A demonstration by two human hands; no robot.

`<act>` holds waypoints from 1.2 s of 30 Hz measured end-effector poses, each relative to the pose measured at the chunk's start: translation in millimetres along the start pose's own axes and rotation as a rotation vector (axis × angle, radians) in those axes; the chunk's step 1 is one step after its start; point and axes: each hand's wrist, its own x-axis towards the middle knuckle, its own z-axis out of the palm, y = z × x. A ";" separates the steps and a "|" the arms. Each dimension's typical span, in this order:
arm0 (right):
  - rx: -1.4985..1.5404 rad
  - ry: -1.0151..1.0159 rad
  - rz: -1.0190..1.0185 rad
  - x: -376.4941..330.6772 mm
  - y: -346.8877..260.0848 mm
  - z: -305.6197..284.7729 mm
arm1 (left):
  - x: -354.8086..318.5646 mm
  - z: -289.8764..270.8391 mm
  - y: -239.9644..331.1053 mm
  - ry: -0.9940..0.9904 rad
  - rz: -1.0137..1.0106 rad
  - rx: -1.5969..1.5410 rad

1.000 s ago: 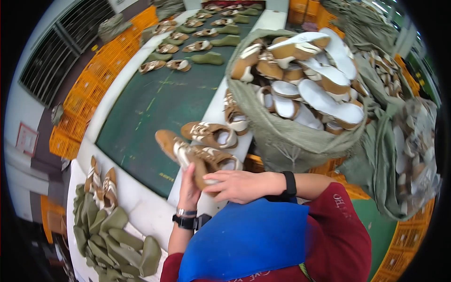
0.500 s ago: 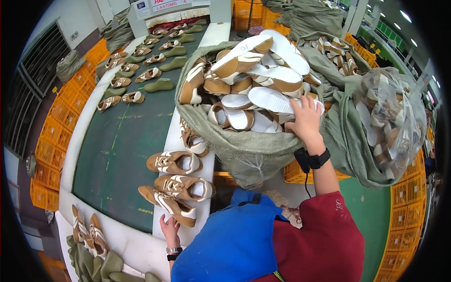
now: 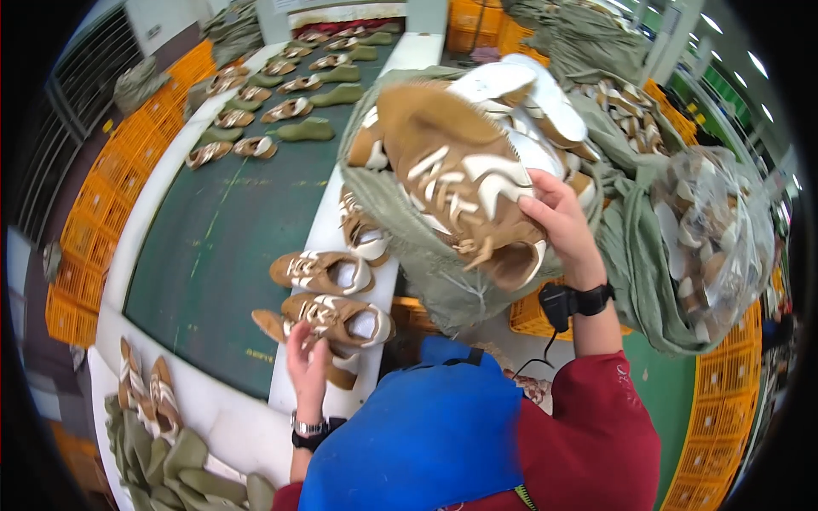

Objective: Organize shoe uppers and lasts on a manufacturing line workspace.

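My right hand (image 3: 567, 223) grips a brown shoe upper (image 3: 464, 157) with white stripes and loose laces near its heel opening, holding it above an open green woven sack (image 3: 379, 192). White-bottomed uppers (image 3: 545, 98) fill the sack. My left hand (image 3: 308, 366), holding nothing, has its fingers apart beside the brown shoe uppers (image 3: 339, 319) on the white ledge (image 3: 375, 285). It overlaps one of them in view; whether it touches cannot be told. Another upper (image 3: 319, 271) lies just beyond.
The green conveyor belt (image 3: 217, 264) carries rows of uppers and green shoe lasts (image 3: 307, 129). More lasts (image 3: 183, 464) are piled at lower left beside two uppers (image 3: 162, 396). A clear plastic bag (image 3: 716, 230) of uppers stands at right. Orange crates (image 3: 720, 409) line both sides.
My right hand has lifted an upper out of the sack and turned it laces-up. My left hand has risen toward the uppers on the ledge. The view has shifted slightly.
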 end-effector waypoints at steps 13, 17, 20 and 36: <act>0.311 -0.394 0.562 12.2 114.0 142.9 | 11.0 7.5 70.1 -0.137 -0.316 -0.703; -0.347 0.007 -0.111 36.3 98.1 65.7 | -20.6 -45.5 24.7 0.116 -0.161 -0.296; -1.228 0.423 -0.582 56.1 81.3 3.2 | -64.3 -74.6 -14.2 0.364 -0.189 -0.488; -0.261 0.450 0.275 23.4 64.2 -103.3 | -49.5 -99.1 -55.8 -0.180 -0.631 0.866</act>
